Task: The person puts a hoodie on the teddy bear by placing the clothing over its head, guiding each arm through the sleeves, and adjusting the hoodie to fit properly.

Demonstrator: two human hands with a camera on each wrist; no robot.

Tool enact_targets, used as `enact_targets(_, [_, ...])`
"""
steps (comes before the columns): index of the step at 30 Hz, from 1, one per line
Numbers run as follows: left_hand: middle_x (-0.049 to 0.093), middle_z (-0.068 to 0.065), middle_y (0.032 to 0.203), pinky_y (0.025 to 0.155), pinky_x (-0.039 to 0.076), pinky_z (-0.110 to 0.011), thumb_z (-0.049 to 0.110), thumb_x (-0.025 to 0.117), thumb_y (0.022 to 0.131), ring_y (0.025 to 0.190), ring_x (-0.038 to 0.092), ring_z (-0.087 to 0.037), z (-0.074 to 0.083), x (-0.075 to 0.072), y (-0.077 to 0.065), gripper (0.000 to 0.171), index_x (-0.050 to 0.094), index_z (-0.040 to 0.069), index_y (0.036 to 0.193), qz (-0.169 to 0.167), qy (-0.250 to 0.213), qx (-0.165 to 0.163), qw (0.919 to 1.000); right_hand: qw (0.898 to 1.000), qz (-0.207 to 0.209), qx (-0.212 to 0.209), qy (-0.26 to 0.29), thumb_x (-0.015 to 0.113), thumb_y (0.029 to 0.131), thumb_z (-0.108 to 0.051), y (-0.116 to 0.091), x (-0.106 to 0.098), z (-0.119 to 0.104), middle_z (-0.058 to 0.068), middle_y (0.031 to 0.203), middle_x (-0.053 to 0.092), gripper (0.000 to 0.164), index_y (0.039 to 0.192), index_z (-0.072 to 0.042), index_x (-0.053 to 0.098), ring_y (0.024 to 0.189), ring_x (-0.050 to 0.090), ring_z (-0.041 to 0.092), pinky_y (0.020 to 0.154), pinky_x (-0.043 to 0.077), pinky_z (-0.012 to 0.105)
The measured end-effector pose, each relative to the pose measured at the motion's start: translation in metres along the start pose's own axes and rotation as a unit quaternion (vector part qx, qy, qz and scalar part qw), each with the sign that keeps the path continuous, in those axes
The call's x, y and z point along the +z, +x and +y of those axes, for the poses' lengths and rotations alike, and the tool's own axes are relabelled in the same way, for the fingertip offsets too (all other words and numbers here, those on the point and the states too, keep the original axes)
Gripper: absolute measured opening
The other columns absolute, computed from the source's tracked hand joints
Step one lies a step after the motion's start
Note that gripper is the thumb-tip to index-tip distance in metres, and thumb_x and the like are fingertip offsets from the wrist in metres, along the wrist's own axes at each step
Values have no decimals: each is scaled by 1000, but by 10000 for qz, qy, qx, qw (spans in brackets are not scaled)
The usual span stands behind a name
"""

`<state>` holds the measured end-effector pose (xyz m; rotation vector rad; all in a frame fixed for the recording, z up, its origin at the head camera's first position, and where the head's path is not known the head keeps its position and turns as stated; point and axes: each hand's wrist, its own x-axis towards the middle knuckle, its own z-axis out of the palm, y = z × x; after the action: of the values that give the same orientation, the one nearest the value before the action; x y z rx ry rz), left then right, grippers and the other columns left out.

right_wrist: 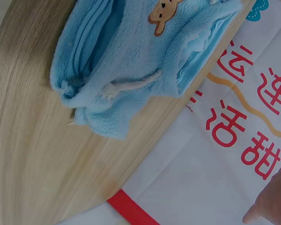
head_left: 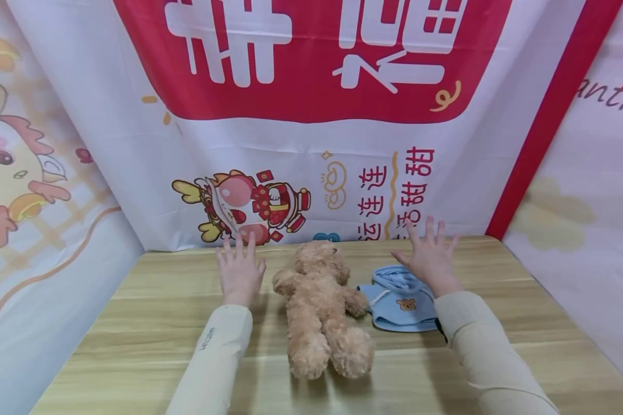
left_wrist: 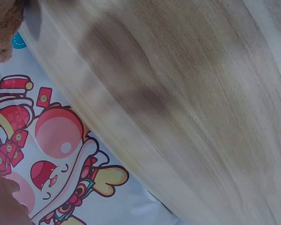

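At the table (head_left: 130, 340), only head view shows teddy (head_left: 311, 300) whole, left grip (head_left: 239, 274) and right grip (head_left: 432, 258) spread.

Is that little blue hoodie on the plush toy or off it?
Off: the blue hoodie lies on the table beside the plush toy, whose furry body shows uncovered.

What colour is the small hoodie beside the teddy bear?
The hoodie is light blue; its colour shows best close up, in the right wrist view.
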<state>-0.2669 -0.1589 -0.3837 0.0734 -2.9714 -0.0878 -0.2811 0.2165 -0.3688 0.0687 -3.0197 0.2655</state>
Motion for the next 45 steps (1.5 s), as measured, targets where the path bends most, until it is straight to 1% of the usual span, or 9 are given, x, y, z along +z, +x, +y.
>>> enact_targets(7, [8,-21,159,119,0,-59,39,37,101,146,2,-46,0,-1,-1,67,8,13,154,-46,6,-35,10000,10000,-47,-31,-37,44,93,-59,-1,-4,8,29,155,-15,83,154,-14,9,140,-16,54,105,-12,74])
enact_targets(14, [27,-26,153,117,12,-62,20,48,95,142,17,-51,2,-13,2,65,20,8,152,590,-675,-205,9958,9999,-50,-84,-116,43,93,-60,-4,-10,18,31,155,-13,84,154,-13,10,140,-13,55,107,-8,74])
enact_targets(19, [30,-24,153,116,14,-62,12,46,95,142,19,-49,8,-34,8,62,21,7,152,1004,-1697,-466,9793,9999,-46,-120,-78,44,93,-59,-8,-13,28,33,155,-9,84,153,-10,12,141,-9,55,109,-6,72])
enact_targets(22, [31,-20,154,117,13,-60,13,47,95,142,21,-46,17,-49,11,61,24,7,151,1206,-2221,-440,9665,9999,-18,-117,-68,47,93,-56,-10,-14,34,35,154,-5,83,152,-7,16,141,-5,56,110,-1,72])
enact_targets(27, [35,-16,153,118,14,-58,13,47,95,143,24,-41,44,-75,12,61,25,11,151,1295,-2610,-23,9566,10000,-60,-40,-39,49,93,-53,-13,-14,45,36,153,0,82,151,-5,19,138,3,58,112,7,70])
enact_targets(30, [40,-15,150,118,19,-54,13,49,94,141,30,-40,64,-89,10,61,28,11,150,1203,-2643,273,9565,9999,-150,-29,-18,49,93,-51,-16,-13,49,37,153,3,80,151,-4,20,137,7,60,112,11,69])
enact_targets(36, [44,-13,148,117,27,-50,15,49,95,138,37,-34,105,-109,1,54,35,9,147,663,-2643,843,9585,9995,-298,-127,17,53,94,-43,-25,-7,62,43,147,14,76,147,3,25,132,17,62,109,19,69])
enact_targets(41, [47,-10,146,116,31,-46,17,50,96,136,41,-31,142,-116,-9,51,39,11,145,239,-2118,1241,9691,9994,-227,-256,-46,55,94,-37,-32,0,74,44,143,22,71,143,8,31,129,24,61,107,25,68])
enact_targets(45, [50,-7,144,113,34,-43,22,51,97,133,45,-29,167,-111,-14,48,43,12,143,-57,-1470,1567,9766,9992,-208,-340,-99,55,94,-35,-36,5,81,45,139,29,68,140,10,34,128,29,60,106,28,67])
